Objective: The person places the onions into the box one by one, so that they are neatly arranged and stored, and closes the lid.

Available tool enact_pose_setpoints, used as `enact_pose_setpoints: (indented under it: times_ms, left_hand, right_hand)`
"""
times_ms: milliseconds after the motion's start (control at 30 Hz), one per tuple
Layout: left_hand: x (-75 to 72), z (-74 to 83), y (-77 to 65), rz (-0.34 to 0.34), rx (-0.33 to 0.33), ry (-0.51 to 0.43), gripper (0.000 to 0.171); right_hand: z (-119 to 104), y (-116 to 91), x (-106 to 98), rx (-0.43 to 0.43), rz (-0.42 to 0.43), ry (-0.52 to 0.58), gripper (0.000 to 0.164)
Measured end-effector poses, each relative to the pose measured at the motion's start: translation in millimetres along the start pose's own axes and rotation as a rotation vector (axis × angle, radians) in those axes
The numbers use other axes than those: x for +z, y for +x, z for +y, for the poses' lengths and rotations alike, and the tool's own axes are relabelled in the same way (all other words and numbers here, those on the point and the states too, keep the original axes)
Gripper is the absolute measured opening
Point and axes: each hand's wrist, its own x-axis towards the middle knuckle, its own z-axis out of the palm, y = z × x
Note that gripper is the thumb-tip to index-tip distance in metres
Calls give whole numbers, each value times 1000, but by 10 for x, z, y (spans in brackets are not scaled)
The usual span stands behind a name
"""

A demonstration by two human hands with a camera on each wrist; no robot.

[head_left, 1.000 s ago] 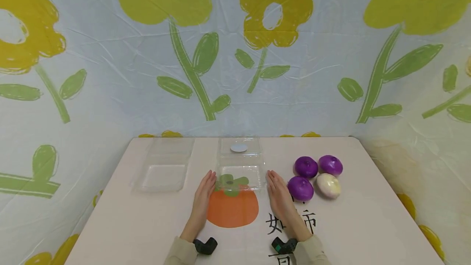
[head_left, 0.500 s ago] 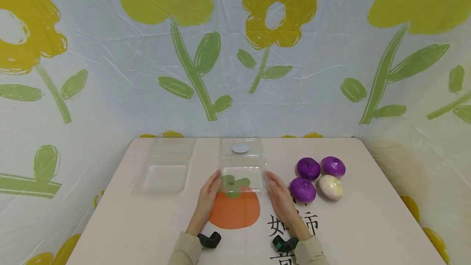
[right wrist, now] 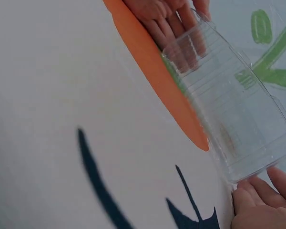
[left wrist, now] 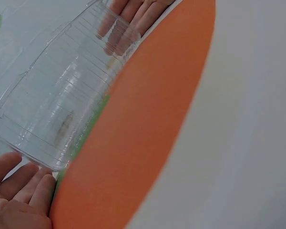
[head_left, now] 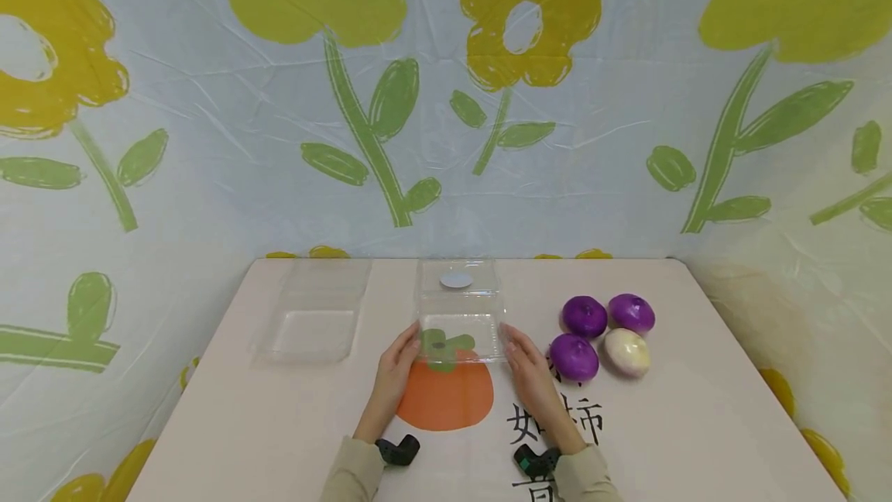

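Observation:
A clear plastic clamshell box [head_left: 460, 305] lies open in the middle of the table, its lid folded back and a white oval sticker [head_left: 456, 279] on the lid. My left hand [head_left: 397, 366] is at the box's left side, fingertips right at the wall. On the opposite side my right hand [head_left: 527, 366] has its fingers along the right wall. Both wrist views show the box's ribbed front wall [left wrist: 66, 90] between the two hands, with fingers loosely bent and palms facing inward. Nothing shows inside the box.
A second clear clamshell box [head_left: 313, 335] stands open to the left. Three purple onions [head_left: 574, 357] and a white onion [head_left: 627, 352] sit in a cluster at the right. A printed orange persimmon [head_left: 446, 401] and black characters mark the tablecloth.
My hands have closed in from slightly apart to the box's two sides. The box, the other container and the onions stay in place; the head view has shifted slightly.

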Motion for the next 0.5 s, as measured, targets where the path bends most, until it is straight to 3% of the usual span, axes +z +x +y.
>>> enact_pose_setpoints:
  times_ms: [133, 300, 500]
  left_hand:
    - [8, -30, -8, 25, 32, 28, 46]
    - [-18, -34, -20, 1, 22, -19, 45]
    - [-50, -280, -31, -15, 18, -79, 47]
  right_hand:
    - [-5, -12, 13, -4, 28, -55, 52]
    - [-17, -54, 19, -9, 80, -148, 49]
    - [-48, -127, 23, 10, 152, -268, 41]
